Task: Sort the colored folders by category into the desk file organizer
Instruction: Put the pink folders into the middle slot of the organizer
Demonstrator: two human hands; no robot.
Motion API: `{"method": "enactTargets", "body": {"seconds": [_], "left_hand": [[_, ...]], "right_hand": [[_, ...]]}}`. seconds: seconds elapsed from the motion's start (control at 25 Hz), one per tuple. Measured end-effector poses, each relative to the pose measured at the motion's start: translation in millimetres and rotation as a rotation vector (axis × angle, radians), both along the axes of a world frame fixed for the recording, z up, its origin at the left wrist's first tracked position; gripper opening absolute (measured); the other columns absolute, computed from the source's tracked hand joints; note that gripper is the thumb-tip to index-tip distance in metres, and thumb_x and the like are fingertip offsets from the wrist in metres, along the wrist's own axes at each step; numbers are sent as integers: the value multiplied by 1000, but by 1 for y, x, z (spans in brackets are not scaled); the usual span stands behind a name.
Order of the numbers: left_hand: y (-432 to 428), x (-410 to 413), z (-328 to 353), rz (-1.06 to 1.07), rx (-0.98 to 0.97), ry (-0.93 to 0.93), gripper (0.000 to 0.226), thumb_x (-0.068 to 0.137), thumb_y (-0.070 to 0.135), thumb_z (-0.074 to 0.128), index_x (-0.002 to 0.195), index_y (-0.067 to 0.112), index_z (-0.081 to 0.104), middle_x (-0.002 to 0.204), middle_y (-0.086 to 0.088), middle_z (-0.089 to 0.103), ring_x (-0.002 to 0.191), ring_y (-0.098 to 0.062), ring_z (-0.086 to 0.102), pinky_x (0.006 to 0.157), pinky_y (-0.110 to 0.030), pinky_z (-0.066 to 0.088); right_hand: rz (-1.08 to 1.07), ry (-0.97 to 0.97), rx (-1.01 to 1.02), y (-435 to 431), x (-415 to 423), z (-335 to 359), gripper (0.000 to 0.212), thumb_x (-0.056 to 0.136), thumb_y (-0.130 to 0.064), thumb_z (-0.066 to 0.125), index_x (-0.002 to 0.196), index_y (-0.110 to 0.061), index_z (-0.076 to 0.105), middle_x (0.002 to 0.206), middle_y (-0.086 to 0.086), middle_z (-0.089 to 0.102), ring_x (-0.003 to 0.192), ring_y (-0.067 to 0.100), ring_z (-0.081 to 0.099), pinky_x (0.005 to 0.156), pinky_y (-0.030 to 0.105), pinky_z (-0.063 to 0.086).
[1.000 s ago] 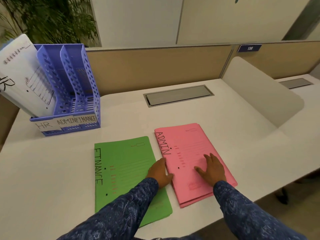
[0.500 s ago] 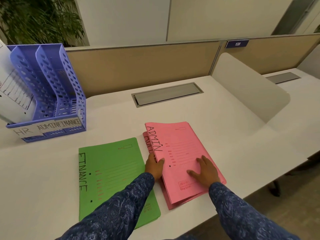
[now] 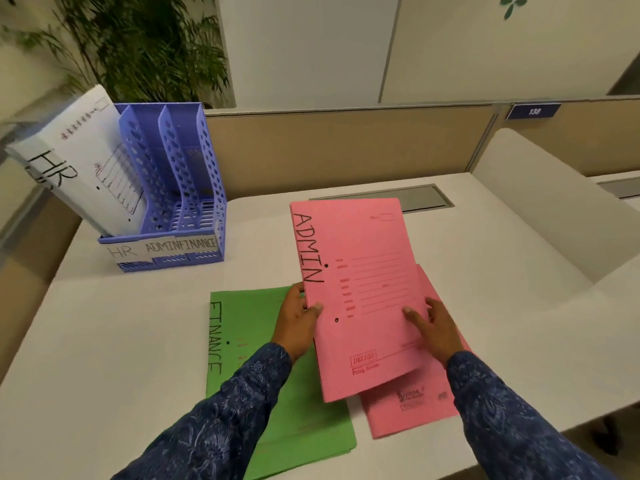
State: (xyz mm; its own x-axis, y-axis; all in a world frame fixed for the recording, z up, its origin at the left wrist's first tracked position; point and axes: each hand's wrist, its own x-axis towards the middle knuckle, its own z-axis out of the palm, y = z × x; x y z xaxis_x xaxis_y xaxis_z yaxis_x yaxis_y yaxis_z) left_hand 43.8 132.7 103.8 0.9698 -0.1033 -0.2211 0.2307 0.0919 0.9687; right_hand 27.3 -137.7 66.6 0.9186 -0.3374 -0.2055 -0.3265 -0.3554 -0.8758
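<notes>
- Our left hand grips the left edge of a pink folder marked ADMIN, with the thumb on the cover and the fingers hidden beneath it.
- Our right hand lies on the same cover near its right edge. Its fingers are spread and fairly straight, pressing rather than curling round.
- The held folder is tilted, with its far end raised toward twelve o'clock. It sits above the pink stack, which stays flat on the desk and pokes out at five o'clock from under the folder.
- A green folder marked FINANCE lies flat at eight o'clock from the pink one, partly under our left sleeve.
- The blue file organizer stands well apart at ten o'clock. A paper strip across its front reads HR, ADMIN, FINANCE.
- A white folder marked HR leans in its leftmost slot, tipped toward nine o'clock.
- A grey hatch is set into the desk at twelve o'clock, partly hidden by the pink folder's top edge.
- A leafy plant stands behind the organizer.
</notes>
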Motion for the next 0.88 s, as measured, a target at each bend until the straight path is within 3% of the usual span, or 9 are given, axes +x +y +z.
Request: {"method": "enactTargets", "body": {"seconds": [0.08,0.2,0.44,0.56,0.68,0.88], "left_hand": [[27,1,10,40,-12,-2,29,96,0,48,119,17,47,112,-14,66,99,-32,67,80,-46,59],[74,-2,21,91,-3,-4,31,93,-2,51,117,18,48,112,-14,67,99,-32,68,74,-40,60],[159,-15,27,181,-15,-32,30,91,3,60,115,19,56,116,-7,69,100,-22,69,81,-39,59],[193,-21,29,285,-9,-58,30,91,5,60,115,23,57,114,-3,70,101,-20,69,83,-38,59],[227,-17,35,383,7,-115,34,91,5,60,120,23,55,114,0,70,104,-19,68,86,-41,57],[266,10,61,582,99,-263,39,91,1,59,125,18,50,117,3,65,107,-13,64,90,-35,55]], "right_hand": [[-19,-35,136,19,16,6,45,90,-23,67,129,-10,49,118,8,62,91,14,62,69,26,50],[5,-72,258,57,39,6,22,89,-12,66,111,-15,63,113,13,69,94,25,66,79,36,54],[186,-86,272,158,72,17,23,91,-7,60,114,-10,60,111,9,68,93,21,66,70,24,54],[328,-65,131,207,88,16,34,92,-18,61,125,-12,54,123,8,63,104,22,63,81,32,53],[459,-86,-36,256,97,17,72,87,-32,69,148,-18,33,140,-10,39,129,13,40,108,39,38],[650,-218,-104,350,116,45,84,84,-41,71,151,-18,25,152,-4,33,135,12,33,112,34,30]]}}
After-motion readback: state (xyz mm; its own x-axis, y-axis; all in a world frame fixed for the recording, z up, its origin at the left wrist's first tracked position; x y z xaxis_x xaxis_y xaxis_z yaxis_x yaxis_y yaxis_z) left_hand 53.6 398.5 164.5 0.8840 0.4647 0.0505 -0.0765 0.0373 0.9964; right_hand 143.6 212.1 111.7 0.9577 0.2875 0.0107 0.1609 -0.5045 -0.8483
